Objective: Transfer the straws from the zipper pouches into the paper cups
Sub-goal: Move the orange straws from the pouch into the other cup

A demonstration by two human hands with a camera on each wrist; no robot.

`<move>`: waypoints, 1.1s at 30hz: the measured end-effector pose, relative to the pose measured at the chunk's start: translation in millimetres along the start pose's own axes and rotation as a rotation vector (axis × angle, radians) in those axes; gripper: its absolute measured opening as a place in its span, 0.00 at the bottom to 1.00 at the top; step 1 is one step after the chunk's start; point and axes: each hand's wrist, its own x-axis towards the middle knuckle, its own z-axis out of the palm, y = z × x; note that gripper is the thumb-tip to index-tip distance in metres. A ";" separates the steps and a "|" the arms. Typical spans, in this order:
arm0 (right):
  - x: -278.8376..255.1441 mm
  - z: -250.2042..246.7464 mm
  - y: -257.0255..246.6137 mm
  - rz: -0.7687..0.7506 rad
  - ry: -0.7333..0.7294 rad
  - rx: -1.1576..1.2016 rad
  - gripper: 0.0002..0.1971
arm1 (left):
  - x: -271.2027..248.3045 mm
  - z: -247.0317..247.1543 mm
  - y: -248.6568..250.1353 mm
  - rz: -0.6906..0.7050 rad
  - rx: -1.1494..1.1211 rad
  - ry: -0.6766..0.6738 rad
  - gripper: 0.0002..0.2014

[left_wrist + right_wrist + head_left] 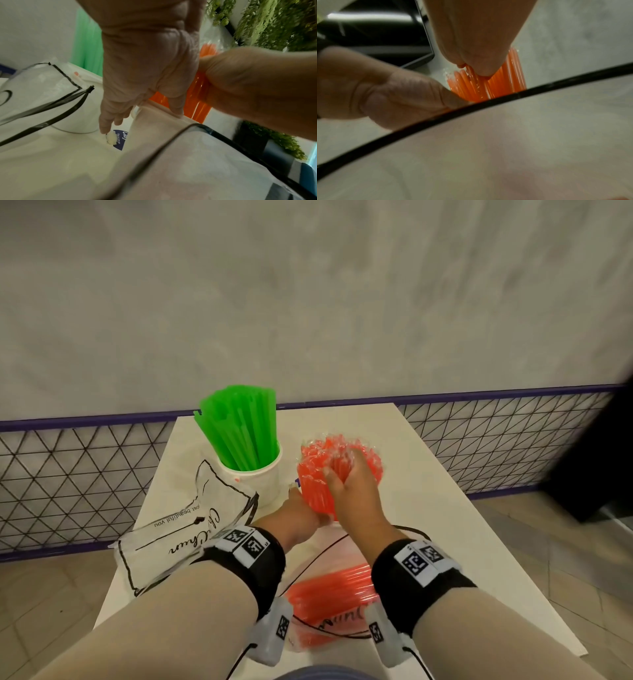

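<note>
My right hand [349,477] grips an upright bundle of orange straws [313,474] from above, its fingers curled round them [505,83]. My left hand [301,511] lies at the foot of the bundle, on its left side. In the left wrist view its fingers [106,121] stretch straight down toward the table beside the straws [197,97]. A white paper cup [255,479] full of green straws [243,433] stands to the left. A zipper pouch [329,590] with more orange straws lies under my wrists. Any cup below the orange bundle is hidden.
An empty black-trimmed pouch [178,529] lies on the left of the white table [428,508], touching the green-straw cup. A small blue label [120,139] shows by my left fingertips. A wire-mesh fence [68,474] and a grey wall stand behind the table.
</note>
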 end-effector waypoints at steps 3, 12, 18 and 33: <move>-4.3 8.8 17.2 0.061 -0.050 -0.059 0.22 | -2.6 -1.1 2.3 -0.008 0.044 -0.014 0.56; -7.9 10.2 19.5 0.224 -0.230 -0.152 0.10 | -5.0 -3.8 5.3 0.025 0.099 -0.024 0.48; -12.8 13.8 14.6 0.339 -0.256 -0.168 0.28 | -2.8 -6.4 3.4 0.061 0.208 -0.018 0.38; -70.0 -21.6 9.8 -0.786 0.006 -0.343 0.20 | -35.6 -24.8 -35.4 0.005 0.145 -0.097 0.30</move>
